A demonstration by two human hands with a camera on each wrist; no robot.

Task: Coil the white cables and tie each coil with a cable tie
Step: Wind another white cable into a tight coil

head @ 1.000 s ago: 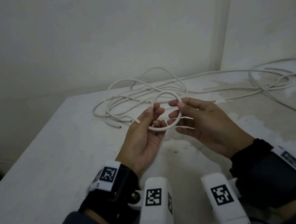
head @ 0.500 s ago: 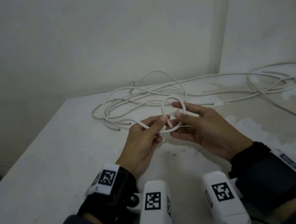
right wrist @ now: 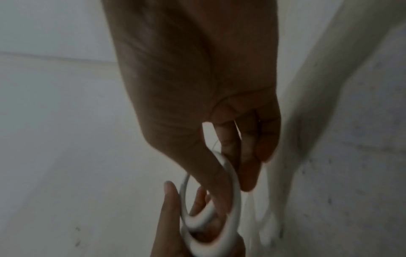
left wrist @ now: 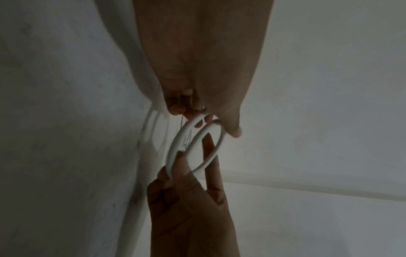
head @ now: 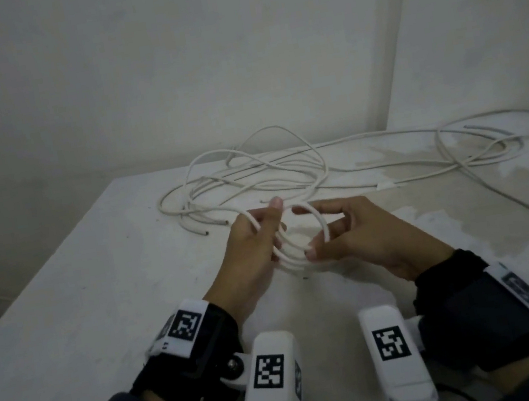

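Note:
A small coil of white cable (head: 294, 258) hangs between my two hands above the table. My left hand (head: 276, 229) grips the coil's left side, thumb up, with the cable (head: 251, 220) running over its forefinger. My right hand (head: 304, 232) pinches the newest loop (head: 321, 224) between thumb and forefinger. The left wrist view shows two loops (left wrist: 197, 144) side by side, with the right hand (left wrist: 186, 200) below them. In the right wrist view the loops (right wrist: 232, 200) are blurred against the left hand (right wrist: 169, 217). The rest of this cable lies in a loose pile (head: 253, 181) behind my hands.
A second white cable (head: 489, 143) sprawls over the back right of the white table (head: 67, 318), trailing toward the right edge. A small white piece (head: 383, 185) lies beside it. Walls stand behind and to the right. The table's left edge drops off.
The single ring held a second ago now has more turns. Both hands have come nearer to me and lower, and the right hand has taken hold of a new loop.

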